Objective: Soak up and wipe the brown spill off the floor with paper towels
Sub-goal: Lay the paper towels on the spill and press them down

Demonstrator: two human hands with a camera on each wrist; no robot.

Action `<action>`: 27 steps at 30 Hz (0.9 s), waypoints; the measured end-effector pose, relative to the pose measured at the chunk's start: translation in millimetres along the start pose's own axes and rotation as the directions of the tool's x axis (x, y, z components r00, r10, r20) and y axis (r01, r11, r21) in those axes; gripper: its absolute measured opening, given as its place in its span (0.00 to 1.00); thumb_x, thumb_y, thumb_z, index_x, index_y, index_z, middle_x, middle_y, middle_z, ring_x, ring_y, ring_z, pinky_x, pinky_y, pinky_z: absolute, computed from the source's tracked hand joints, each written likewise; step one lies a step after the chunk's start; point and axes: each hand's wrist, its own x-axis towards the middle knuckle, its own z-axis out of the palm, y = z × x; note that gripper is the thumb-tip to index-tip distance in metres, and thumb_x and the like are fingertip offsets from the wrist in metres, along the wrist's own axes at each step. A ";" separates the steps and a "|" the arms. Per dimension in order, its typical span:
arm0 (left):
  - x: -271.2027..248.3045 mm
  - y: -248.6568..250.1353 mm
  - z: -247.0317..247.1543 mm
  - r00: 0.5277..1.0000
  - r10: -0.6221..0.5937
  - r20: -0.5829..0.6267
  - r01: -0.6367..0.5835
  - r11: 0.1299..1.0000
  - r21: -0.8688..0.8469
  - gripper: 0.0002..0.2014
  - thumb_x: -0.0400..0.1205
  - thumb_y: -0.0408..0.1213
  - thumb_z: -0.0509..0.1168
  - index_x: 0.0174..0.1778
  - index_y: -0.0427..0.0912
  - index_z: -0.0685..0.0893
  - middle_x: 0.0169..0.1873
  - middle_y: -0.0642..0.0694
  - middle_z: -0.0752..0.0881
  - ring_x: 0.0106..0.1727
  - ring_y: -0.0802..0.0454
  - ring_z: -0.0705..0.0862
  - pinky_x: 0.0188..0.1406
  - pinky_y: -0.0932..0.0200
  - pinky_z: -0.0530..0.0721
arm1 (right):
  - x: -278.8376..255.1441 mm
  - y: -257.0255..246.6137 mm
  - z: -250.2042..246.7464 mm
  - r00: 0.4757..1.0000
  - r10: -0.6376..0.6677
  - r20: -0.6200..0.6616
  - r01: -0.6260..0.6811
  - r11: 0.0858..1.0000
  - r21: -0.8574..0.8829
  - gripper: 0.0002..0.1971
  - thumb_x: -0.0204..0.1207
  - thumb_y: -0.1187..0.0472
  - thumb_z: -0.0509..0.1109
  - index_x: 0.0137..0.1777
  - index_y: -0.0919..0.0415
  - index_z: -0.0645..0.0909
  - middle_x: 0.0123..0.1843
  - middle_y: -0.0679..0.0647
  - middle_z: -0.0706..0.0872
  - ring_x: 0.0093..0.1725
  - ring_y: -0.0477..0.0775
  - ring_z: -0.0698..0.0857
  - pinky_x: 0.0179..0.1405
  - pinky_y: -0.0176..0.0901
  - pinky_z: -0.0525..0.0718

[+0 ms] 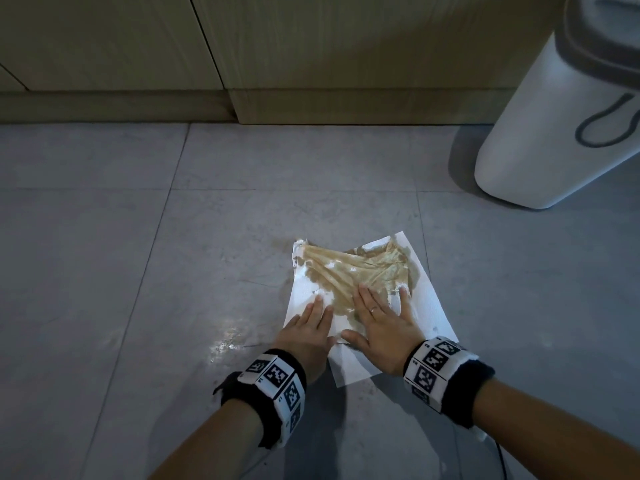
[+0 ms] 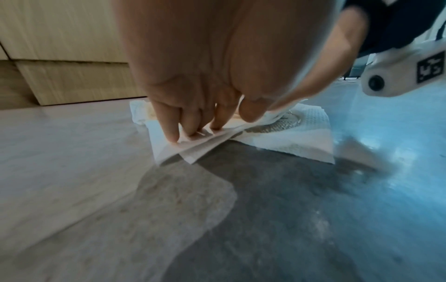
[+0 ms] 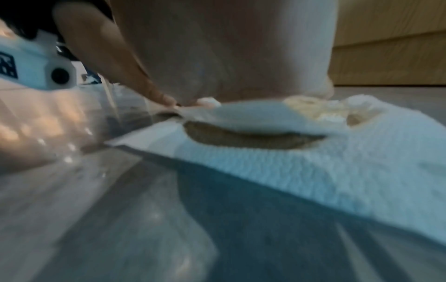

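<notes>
- Nearest the person, the grey tiled floor (image 1: 104, 237) carries a glossy wet film (image 1: 225, 341) just left of the left wrist; the left wrist view shows it spreading toward the camera.
- Both wrists wear black bands with square-patterned white markers (image 1: 277, 379).
- The paper towels (image 1: 426, 313) lie flat on the floor ahead, layered, white at the near edges and soaked tan-brown across the far middle (image 1: 349, 271).
- The left hand (image 1: 308, 327) presses the towels' left edge; its grip is apart, fingers straight.
- The right hand (image 1: 381, 323) lies flat on the stained part, fingers spread.
- Brown spill (image 1: 282, 244) shows faintly past the towels' far left corner.
- Farther right stands a white bin (image 1: 540, 133); wooden cabinets (image 1: 311, 46) close the far side.
</notes>
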 end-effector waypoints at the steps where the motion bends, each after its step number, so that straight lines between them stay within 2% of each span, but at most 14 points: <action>1: 0.3 -0.1 -1.9 1.000 0.001 0.002 -0.001 1.000 0.002 0.29 0.89 0.45 0.43 0.83 0.39 0.42 0.83 0.40 0.37 0.84 0.47 0.45 0.82 0.52 0.50 | 0.6 0.8 1.5 1.000 0.000 0.021 0.000 1.000 0.001 0.64 0.41 0.30 0.02 0.80 0.59 0.33 0.83 0.52 0.34 0.83 0.50 0.38 0.71 0.64 0.24; 5: 5.3 -5.1 -18.2 0.994 -0.020 -0.104 0.013 0.998 -0.063 0.25 0.88 0.43 0.46 0.82 0.41 0.54 0.83 0.44 0.50 0.83 0.51 0.55 0.81 0.51 0.50 | 3.5 7.1 3.2 0.999 -0.024 0.049 0.025 0.999 -0.021 0.60 0.37 0.30 0.00 0.73 0.58 0.23 0.75 0.49 0.23 0.82 0.50 0.35 0.72 0.67 0.27; 7: 8.0 -8.6 -23.2 0.989 -0.049 -0.137 0.039 0.997 -0.069 0.26 0.88 0.44 0.46 0.82 0.39 0.52 0.83 0.42 0.49 0.83 0.48 0.55 0.81 0.52 0.51 | 4.7 8.9 4.4 0.998 -0.030 0.055 0.032 0.999 -0.040 0.62 0.38 0.30 0.01 0.76 0.58 0.26 0.78 0.49 0.24 0.82 0.50 0.35 0.72 0.67 0.27; 9: 10.7 -11.7 -21.9 0.995 -0.071 -0.074 0.066 0.996 -0.067 0.28 0.88 0.44 0.47 0.82 0.37 0.48 0.83 0.39 0.43 0.83 0.45 0.52 0.81 0.52 0.52 | 2.8 6.8 -0.4 0.998 -0.022 0.064 0.024 0.999 -0.029 0.62 0.42 0.29 0.04 0.79 0.57 0.30 0.82 0.50 0.30 0.82 0.49 0.35 0.71 0.66 0.25; 11: 11.8 -14.1 -20.0 0.997 -0.069 -0.023 0.068 0.996 -0.059 0.29 0.88 0.41 0.48 0.82 0.37 0.45 0.83 0.39 0.40 0.83 0.44 0.51 0.81 0.53 0.54 | 0.4 0.5 -4.5 0.999 -0.016 0.040 0.015 1.000 0.010 0.57 0.50 0.30 0.10 0.81 0.58 0.35 0.84 0.50 0.36 0.83 0.50 0.38 0.70 0.65 0.24; 14: 12.9 -21.6 -25.7 0.999 -0.044 -0.019 0.043 0.998 -0.054 0.28 0.87 0.36 0.50 0.83 0.41 0.48 0.84 0.44 0.43 0.79 0.43 0.62 0.79 0.56 0.57 | -5.1 -18.7 -10.0 0.997 -0.070 0.014 0.070 0.997 -0.024 0.49 0.70 0.32 0.18 0.79 0.61 0.57 0.82 0.55 0.60 0.80 0.55 0.63 0.76 0.65 0.31; 15: 13.7 -24.7 -27.5 0.999 -0.035 -0.024 0.034 0.998 -0.053 0.29 0.86 0.34 0.51 0.83 0.43 0.49 0.84 0.46 0.45 0.78 0.42 0.64 0.78 0.56 0.58 | -3.3 -24.5 -7.4 0.994 -0.110 -0.021 0.109 0.994 -0.019 0.48 0.71 0.32 0.19 0.79 0.61 0.56 0.81 0.55 0.60 0.80 0.56 0.63 0.75 0.64 0.31; 16: 14.5 -28.9 -28.4 0.999 -0.030 -0.021 0.029 0.998 -0.057 0.30 0.85 0.31 0.53 0.83 0.45 0.49 0.84 0.47 0.45 0.77 0.42 0.65 0.78 0.56 0.58 | -0.5 -30.4 -5.2 0.988 -0.154 0.008 0.155 0.988 -0.022 0.47 0.69 0.31 0.17 0.79 0.61 0.48 0.82 0.54 0.51 0.82 0.56 0.55 0.74 0.62 0.26; 17: 15.1 -32.1 -28.6 1.000 -0.028 -0.009 0.027 0.997 -0.069 0.32 0.84 0.29 0.53 0.83 0.46 0.50 0.84 0.49 0.45 0.78 0.41 0.64 0.79 0.56 0.58 | 3.0 -35.6 -1.7 0.980 -0.196 -0.030 0.194 0.980 -0.050 0.46 0.66 0.30 0.16 0.78 0.59 0.37 0.82 0.52 0.41 0.83 0.55 0.44 0.73 0.62 0.21; 18: 15.4 -34.4 -28.0 1.000 -0.025 0.006 0.025 0.996 -0.082 0.33 0.83 0.27 0.54 0.83 0.46 0.49 0.84 0.49 0.45 0.79 0.41 0.62 0.80 0.55 0.56 | 5.2 -39.7 -0.1 0.983 -0.183 -0.023 0.181 0.981 -0.069 0.43 0.68 0.31 0.20 0.78 0.58 0.31 0.82 0.52 0.35 0.82 0.53 0.37 0.72 0.63 0.20; 21: 15.8 -37.0 -25.7 1.000 -0.005 0.023 0.007 0.994 -0.110 0.36 0.82 0.27 0.55 0.83 0.45 0.45 0.84 0.49 0.41 0.83 0.46 0.54 0.83 0.55 0.49 | 10.9 -43.1 2.6 0.989 -0.147 0.020 0.148 0.984 -0.098 0.39 0.79 0.36 0.38 0.79 0.61 0.30 0.83 0.53 0.33 0.82 0.52 0.35 0.74 0.65 0.28; 23: 16.4 -38.6 -24.6 1.000 -0.001 0.026 0.004 0.992 -0.123 0.37 0.83 0.29 0.57 0.83 0.45 0.44 0.83 0.48 0.40 0.84 0.49 0.52 0.83 0.56 0.48 | 12.6 -40.0 2.2 0.984 -0.165 0.065 0.170 0.982 -0.082 0.41 0.77 0.33 0.37 0.80 0.60 0.30 0.83 0.52 0.33 0.82 0.51 0.35 0.76 0.64 0.29; 25: 16.8 -39.2 -25.4 0.998 -0.019 0.055 0.026 0.990 -0.140 0.39 0.82 0.28 0.59 0.83 0.46 0.42 0.84 0.48 0.42 0.83 0.46 0.53 0.83 0.54 0.50 | 16.1 -36.5 -3.8 0.978 -0.183 0.099 0.188 0.981 -0.039 0.47 0.66 0.29 0.26 0.80 0.58 0.31 0.84 0.51 0.34 0.82 0.49 0.36 0.75 0.63 0.27; 27: 16.7 -37.7 -27.4 0.994 -0.073 0.084 0.088 0.978 -0.192 0.44 0.80 0.29 0.63 0.83 0.49 0.38 0.83 0.43 0.53 0.81 0.40 0.59 0.80 0.50 0.59 | 19.2 -36.4 -11.5 0.981 -0.171 0.087 0.171 0.985 0.006 0.52 0.57 0.29 0.21 0.81 0.58 0.34 0.84 0.51 0.36 0.82 0.48 0.37 0.72 0.63 0.24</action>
